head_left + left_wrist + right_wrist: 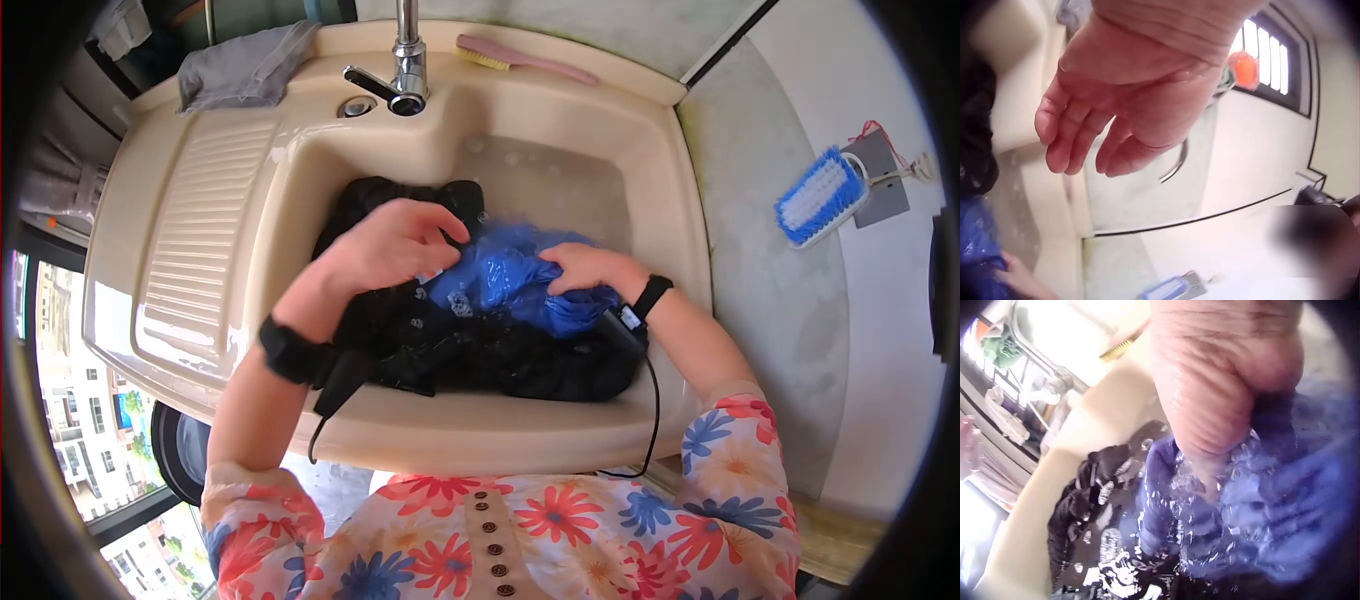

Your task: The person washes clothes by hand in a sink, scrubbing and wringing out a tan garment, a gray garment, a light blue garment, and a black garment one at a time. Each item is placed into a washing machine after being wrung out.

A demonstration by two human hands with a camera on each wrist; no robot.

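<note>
landmark: the curved chrome tap [408, 70] at the back of the glossy beige sink [500, 440].

main item: a bright blue, wrinkled, soaked cloth [497, 280], in cloudy water on the person's side of the tap and a little to its right. partly under, partly bunched above the surface. next to it, also on the person's side of the tap, a larger heap of wet black fabric [540, 370].

right hand [590, 268], right of the tap and nearer the person: thumb and fingers pinch a bunched fold of the blue cloth; fingertips lost in cloth and water. left hand [395, 245], almost straight toward the person from the tap: raised just beside the blue cloth, fingers loosely bent, a small gap to the thumb, nothing held.

handling, as judged: soft and limp, no stiffness to lift by; likely light while the water bears it, heavier and dripping once raised. wet, perhaps soapy, so a single-layer pinch may slip. hardly fragile, though a hard pull on one thin fold might stretch it. best hold: gather several layers at the bunched part, farther from the tap, with a second grip on the edge nearest the tap.
</note>
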